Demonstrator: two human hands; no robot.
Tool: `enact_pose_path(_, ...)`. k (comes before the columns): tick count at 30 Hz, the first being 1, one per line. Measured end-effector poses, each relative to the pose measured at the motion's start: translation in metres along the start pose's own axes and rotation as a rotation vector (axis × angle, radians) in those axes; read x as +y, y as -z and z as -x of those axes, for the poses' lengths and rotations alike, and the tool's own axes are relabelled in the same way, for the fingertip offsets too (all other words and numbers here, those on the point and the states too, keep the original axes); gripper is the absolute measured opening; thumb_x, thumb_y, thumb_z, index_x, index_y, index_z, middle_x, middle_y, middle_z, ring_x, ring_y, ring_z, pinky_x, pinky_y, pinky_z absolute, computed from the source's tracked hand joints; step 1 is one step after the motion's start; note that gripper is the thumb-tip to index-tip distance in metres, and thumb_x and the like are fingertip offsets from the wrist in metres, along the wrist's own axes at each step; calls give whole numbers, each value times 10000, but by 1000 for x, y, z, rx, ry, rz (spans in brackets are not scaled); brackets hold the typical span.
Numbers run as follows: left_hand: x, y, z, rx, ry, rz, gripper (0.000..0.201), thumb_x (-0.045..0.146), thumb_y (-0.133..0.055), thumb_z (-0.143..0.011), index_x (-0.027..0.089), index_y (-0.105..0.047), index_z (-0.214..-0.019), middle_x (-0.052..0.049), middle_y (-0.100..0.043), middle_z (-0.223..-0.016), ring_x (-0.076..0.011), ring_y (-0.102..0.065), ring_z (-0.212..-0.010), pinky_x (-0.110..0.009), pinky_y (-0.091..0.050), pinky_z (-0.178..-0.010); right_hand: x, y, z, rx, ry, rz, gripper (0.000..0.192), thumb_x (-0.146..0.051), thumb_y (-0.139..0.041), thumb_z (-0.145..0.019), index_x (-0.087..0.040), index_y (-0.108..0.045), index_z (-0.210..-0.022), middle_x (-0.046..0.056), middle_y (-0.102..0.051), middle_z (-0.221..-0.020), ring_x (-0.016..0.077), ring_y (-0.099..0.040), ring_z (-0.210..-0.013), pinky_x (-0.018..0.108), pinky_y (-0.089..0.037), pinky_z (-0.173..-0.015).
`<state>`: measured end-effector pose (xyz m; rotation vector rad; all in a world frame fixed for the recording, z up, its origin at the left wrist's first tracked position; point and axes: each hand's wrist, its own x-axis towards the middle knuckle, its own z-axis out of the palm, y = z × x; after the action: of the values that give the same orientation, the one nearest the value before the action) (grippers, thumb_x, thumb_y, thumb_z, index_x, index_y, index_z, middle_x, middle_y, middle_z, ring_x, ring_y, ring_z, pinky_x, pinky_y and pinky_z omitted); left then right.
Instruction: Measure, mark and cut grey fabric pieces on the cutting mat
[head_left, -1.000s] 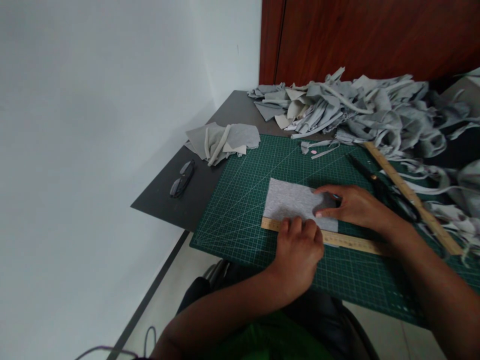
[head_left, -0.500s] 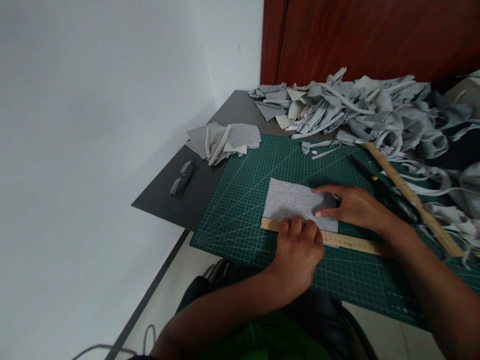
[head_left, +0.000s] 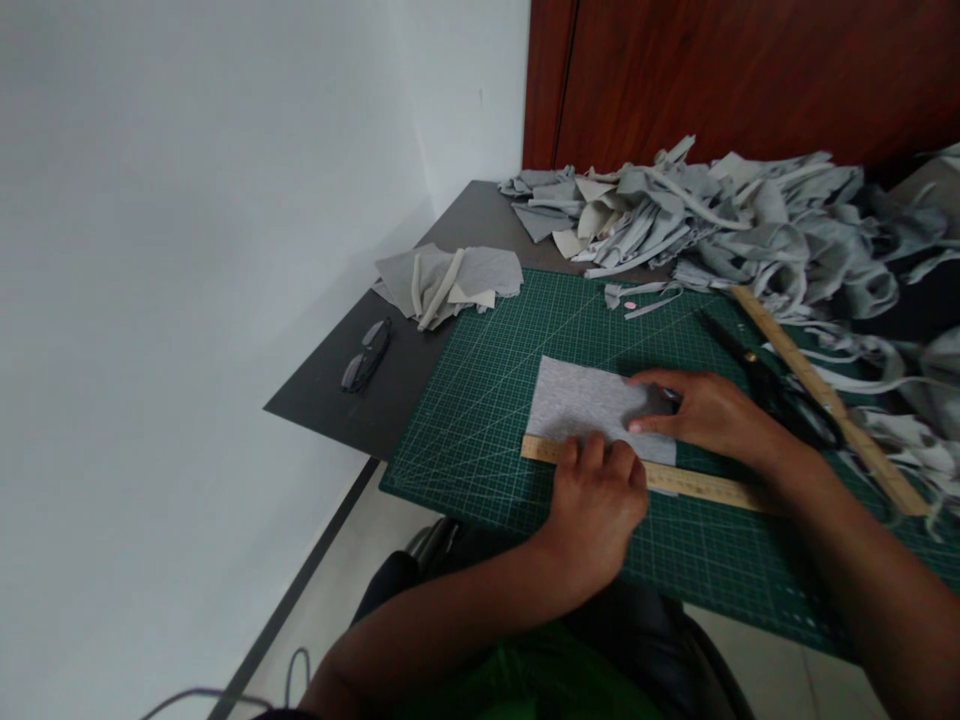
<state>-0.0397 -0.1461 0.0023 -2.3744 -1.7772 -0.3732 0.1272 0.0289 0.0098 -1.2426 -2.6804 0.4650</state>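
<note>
While left hand [head_left: 596,500] presses ruler [head_left: 697,483], flat right hand [head_left: 709,412] pins grey cloth [head_left: 581,405] between them

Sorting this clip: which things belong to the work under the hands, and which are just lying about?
In use: grey fabric piece, wooden ruler, cutting mat, left hand, right hand.

Lying about: scissors, second ruler, glasses, scrap pile, folded offcuts.

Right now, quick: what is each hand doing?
Left hand: fingers curled, pressing down on the wooden ruler, gripping nothing.
Right hand: laid open on the grey fabric piece, gripping nothing.
</note>
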Motion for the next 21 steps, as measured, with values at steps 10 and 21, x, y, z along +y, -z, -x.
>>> enact_pose_path(10,1,-4,1,37,-6,-24,213,240,-581,-1056,150,-757,-1136,-75,-696,-1071,-284,-635,-1146,-461,-544,-979,2,-2,0,24,17,-48,585,-640,-786,-794,-253,-770,-1233,75,-815,-946,314,-753,-822,372,-513,-684)
enact_pose_path(21,-1,-2,2,43,-52,-6,253,215,-528,-1070,134,-718,-1218,-106,-700,-1125,-284,-619,-1223,-451,-530,-1028,-8,8,6,-21,109,-369,516,-647,-495,-1022,-237,-567,-718,-14,-534,-644,178,-517,-609,298,-406,-567)
